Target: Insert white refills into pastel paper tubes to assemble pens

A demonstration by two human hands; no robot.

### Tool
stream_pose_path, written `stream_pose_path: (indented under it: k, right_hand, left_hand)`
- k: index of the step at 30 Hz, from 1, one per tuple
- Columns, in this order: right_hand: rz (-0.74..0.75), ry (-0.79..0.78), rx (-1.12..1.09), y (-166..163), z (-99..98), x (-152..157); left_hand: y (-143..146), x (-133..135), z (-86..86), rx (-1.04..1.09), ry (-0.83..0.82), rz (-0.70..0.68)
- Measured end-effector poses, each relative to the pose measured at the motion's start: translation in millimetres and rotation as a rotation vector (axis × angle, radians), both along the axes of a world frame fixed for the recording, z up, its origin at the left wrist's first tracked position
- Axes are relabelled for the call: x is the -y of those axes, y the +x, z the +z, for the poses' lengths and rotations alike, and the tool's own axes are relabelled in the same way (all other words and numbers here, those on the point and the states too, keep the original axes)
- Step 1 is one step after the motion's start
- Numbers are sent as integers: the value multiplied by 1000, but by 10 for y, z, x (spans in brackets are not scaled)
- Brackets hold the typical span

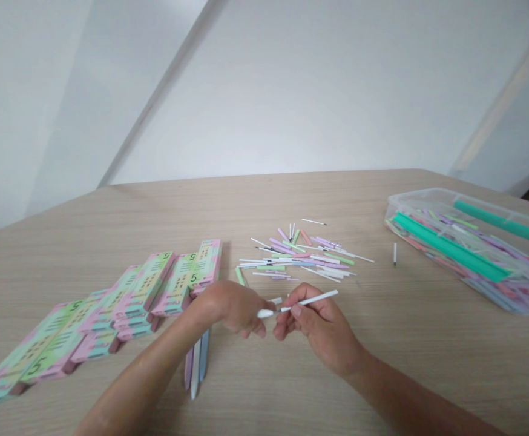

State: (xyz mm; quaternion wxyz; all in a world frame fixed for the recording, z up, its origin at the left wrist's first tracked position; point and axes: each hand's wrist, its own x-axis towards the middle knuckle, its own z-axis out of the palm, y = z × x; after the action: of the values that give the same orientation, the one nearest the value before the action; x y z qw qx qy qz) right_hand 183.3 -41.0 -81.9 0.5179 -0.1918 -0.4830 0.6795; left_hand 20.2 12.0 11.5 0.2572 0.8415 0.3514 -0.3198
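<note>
In front of me, my left hand (246,309) is closed on a white pen cap (266,313) with a tapered end. My right hand (316,327) pinches a slim white pen barrel (321,298) between thumb and fingers, tilted up to the right. A dark tip at its left end lies close to the cap; I cannot tell whether they touch. Another short white piece (275,301) shows by my left fingers, partly hidden. Beneath my left forearm lie several pastel pens (196,363), partly covered. Just beyond my hands is a loose pile of pastel and white pen parts (301,260).
Several pastel boxes (144,284) marked 5 are stacked in a slanting row at the left. A clear plastic bin (428,192) with green strips holds many pen parts at the right. One short white refill (394,254) lies beside it. A pale wall (292,91) stands behind the table.
</note>
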Motion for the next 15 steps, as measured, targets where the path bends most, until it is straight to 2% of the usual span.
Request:
stream_pose_path:
  k: [5, 10, 15]
  right_hand:
    - [-49, 58, 55, 11, 23, 32]
    - [-153, 125, 136, 76, 61, 27]
    - [-235, 185, 238, 108, 27, -60]
  left_hand:
    - [-12, -19, -18, 21, -61, -7]
    - [-45, -21, -23, -12, 23, 26]
    - [-30, -20, -23, -46, 22, 31]
